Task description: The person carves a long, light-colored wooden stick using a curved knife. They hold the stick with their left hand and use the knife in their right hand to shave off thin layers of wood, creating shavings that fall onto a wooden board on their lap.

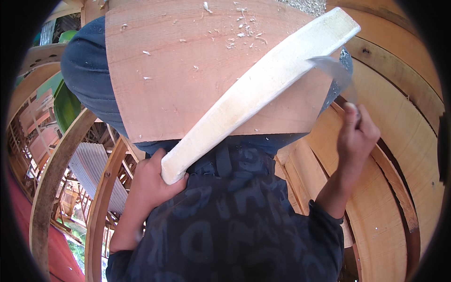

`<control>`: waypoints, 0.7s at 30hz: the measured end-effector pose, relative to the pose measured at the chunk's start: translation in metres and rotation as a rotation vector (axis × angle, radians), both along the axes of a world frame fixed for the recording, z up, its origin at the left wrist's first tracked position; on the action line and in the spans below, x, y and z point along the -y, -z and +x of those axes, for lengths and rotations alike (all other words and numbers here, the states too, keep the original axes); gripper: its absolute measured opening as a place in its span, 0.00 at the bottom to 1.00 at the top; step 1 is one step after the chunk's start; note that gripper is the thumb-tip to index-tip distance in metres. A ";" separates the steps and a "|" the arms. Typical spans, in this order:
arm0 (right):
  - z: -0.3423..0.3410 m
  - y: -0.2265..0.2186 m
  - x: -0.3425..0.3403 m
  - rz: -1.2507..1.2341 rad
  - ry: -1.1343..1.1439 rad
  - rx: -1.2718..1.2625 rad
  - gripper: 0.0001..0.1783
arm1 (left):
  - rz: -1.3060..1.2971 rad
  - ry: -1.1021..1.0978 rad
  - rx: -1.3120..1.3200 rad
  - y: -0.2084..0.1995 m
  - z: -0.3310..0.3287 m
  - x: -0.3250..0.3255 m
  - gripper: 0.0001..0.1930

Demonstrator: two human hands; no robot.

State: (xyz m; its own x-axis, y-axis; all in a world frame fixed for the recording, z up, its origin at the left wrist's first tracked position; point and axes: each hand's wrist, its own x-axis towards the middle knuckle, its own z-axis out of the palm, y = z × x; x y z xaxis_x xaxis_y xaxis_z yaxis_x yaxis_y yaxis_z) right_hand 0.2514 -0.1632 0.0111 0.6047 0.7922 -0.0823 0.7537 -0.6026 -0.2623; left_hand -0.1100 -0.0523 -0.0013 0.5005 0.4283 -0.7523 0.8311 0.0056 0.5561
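Note:
A long pale piece of wood [253, 91], wider at its far end, slants from lower left to upper right. My left hand [154, 181] is wrapped around its narrow near end. In my right hand [356, 136], fingers closed, is a knife [332, 68] with a curved blade, smeared by motion. The blade meets the right edge of the wood near the wide end. The knife's handle is mostly hidden by my fingers. Under the wood, a flat reddish board [164, 80] lies across my lap, with small shavings [241, 34] scattered on it.
Wooden planks [383, 188] with gaps between them lie on the right. To the left are curved wooden beams [105, 192], a corrugated sheet [98, 171] and a green curved object [66, 105]. A heap of shavings [307, 5] shows beyond the board.

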 end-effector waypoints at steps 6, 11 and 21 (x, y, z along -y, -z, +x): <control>-0.020 0.026 -0.009 -0.041 -0.138 -0.030 0.25 | 0.050 -0.021 -0.024 -0.003 0.004 -0.001 0.21; 0.034 0.020 -0.001 -0.035 0.187 0.045 0.27 | 0.033 -0.011 -0.025 -0.002 0.002 -0.004 0.22; -0.041 0.009 -0.003 -0.173 -0.235 -0.128 0.27 | 0.230 0.049 -0.108 -0.007 0.005 0.000 0.24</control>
State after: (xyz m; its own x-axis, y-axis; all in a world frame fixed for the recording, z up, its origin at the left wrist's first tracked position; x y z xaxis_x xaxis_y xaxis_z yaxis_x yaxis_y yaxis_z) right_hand 0.2102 -0.1600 0.0025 0.3825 0.8768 -0.2913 0.8452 -0.4594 -0.2731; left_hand -0.1053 -0.0528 0.0055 0.4469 0.5714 -0.6883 0.8818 -0.1522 0.4463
